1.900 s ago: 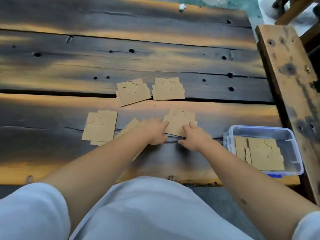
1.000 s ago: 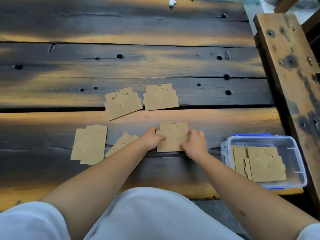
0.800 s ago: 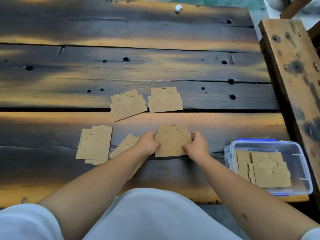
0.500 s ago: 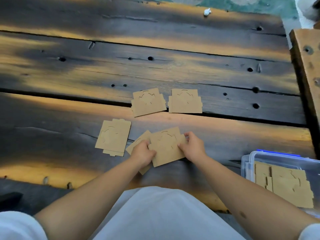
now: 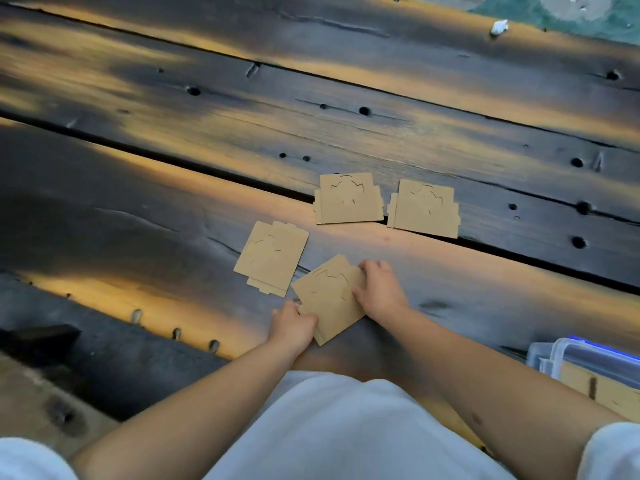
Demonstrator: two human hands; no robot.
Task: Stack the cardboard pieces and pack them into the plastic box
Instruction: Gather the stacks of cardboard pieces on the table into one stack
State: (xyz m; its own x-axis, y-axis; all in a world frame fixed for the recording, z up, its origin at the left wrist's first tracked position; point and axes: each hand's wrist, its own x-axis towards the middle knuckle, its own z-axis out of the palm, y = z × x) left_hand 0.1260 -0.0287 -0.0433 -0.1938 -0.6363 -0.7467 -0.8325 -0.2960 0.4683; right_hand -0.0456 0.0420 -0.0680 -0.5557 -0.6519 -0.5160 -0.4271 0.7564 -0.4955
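Cardboard stack, thin, light, likely slippery: left hand and right hand pinch opposite edges near worktop's front edge.

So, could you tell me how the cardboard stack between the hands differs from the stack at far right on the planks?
The held stack is gripped at its edges by the left hand and right hand; the far-right stack lies untouched. The held stack sits turned diagonally near the person; the far-right stack lies almost square, farther away across a plank gap. Both are tan die-cut cardboard with curved slits.
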